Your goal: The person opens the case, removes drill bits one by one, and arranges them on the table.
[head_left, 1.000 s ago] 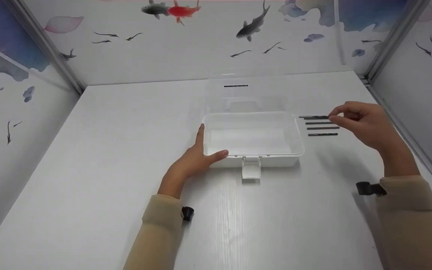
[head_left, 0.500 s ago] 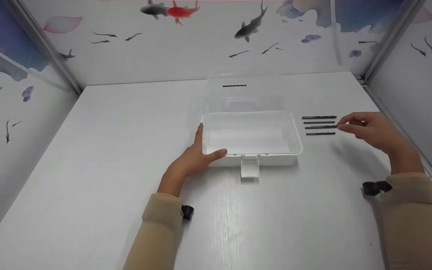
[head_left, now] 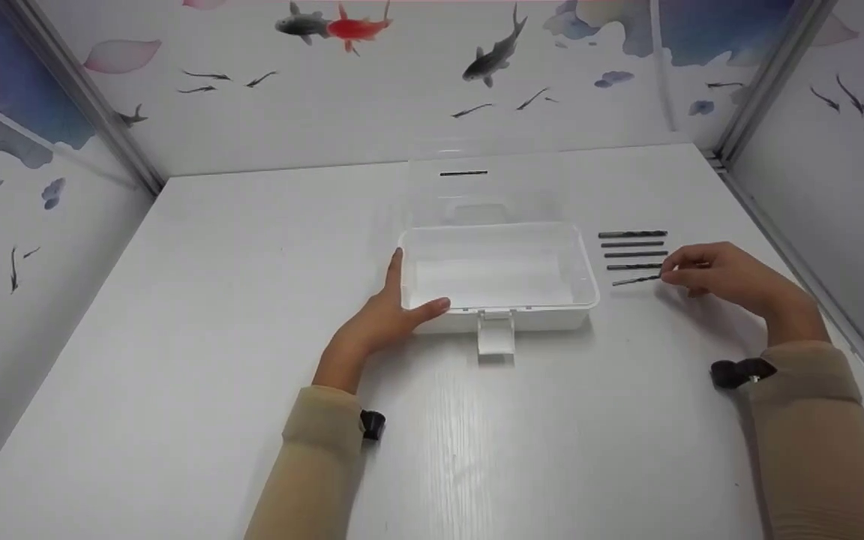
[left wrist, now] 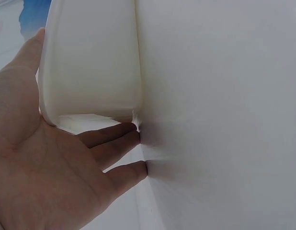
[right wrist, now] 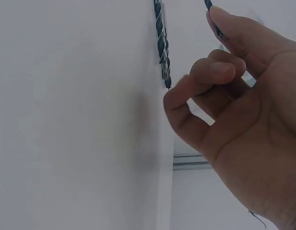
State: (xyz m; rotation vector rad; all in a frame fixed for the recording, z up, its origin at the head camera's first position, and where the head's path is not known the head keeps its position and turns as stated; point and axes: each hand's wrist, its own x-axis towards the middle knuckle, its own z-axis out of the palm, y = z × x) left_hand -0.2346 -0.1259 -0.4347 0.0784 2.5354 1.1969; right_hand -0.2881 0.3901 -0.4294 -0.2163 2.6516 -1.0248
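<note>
An open white plastic box (head_left: pixel 544 320) with a clear lid (head_left: pixel 522 161) tipped back sits mid-table. My left hand (head_left: pixel 374 322) rests against its front-left corner, thumb on the front rim and index finger along the left side. In the left wrist view, other fingers (left wrist: pixel 121 179) reach out straight beside the box wall (left wrist: pixel 90 57). My right hand (head_left: pixel 736 281) pinches the end of a drill bit (head_left: pixel 634 281), slightly tilted, on the near side of a row of drill bits (head_left: pixel 636 254). In the right wrist view the held bit (right wrist: pixel 218 31) shows between thumb and finger.
Another thin dark bit (head_left: pixel 463 173) is seen through the clear lid. The box's white latch (head_left: pixel 496 334) hangs down in front. Printed wall panels (head_left: pixel 327 112) bound the back and sides of the white table (head_left: pixel 214 337).
My right hand has carried the pinched drill bit from the far end of the row toward me, past the nearest bit. The left hand stays at the box corner. The view shifts slightly.
</note>
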